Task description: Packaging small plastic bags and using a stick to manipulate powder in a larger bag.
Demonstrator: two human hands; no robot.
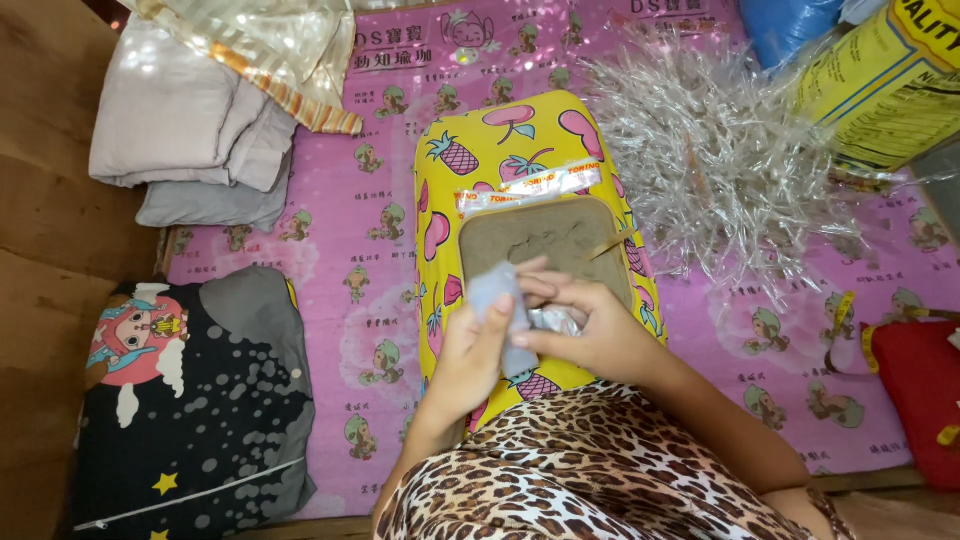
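My left hand (470, 350) and my right hand (585, 325) meet over a yellow fruit-print cushion (500, 150) on my lap. Together they grip a small pale grey-blue packet (497, 300), the left hand wrapped round its left side, the right pinching its lower right edge. A crinkled clear wrapper (555, 318) lies under the right fingers. On the cushion sits a brown tray of powder (555, 240) with a thin stick (610, 243) resting at its right edge. Clear wrapper strips with red print (525, 187) lie just beyond the tray.
A large heap of clear plastic wrappers (700, 150) spreads at the upper right, beside a yellow sack (885, 80). Folded grey cloths (190, 130) lie at upper left, a dark cartoon pillow (190, 400) at lower left, and a red bag (920, 390) at the right edge, all on a pink mat (350, 250).
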